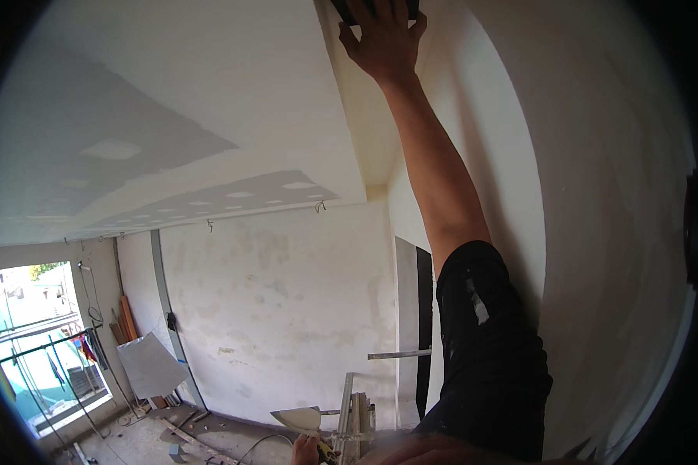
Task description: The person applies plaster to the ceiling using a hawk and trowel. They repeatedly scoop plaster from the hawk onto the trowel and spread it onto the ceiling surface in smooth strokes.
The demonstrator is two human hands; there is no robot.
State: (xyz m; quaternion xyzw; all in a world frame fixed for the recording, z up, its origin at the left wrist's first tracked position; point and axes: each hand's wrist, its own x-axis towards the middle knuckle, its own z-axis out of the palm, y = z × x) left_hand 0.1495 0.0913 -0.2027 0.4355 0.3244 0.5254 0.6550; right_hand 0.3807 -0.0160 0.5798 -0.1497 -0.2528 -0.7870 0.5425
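Near the ceiling (248, 46), black straight-edged tool (344, 12) in right hand (386, 43), grip splayed across it

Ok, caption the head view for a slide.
Right hand raised on a dark object beside the ceiling; left hand low, near a pale triangular blade.

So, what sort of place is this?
Likely a room under renovation: the ceiling is patchy white and grey, loose wires dangle near the far wall, and the left hand holds a broad-bladed putty knife.
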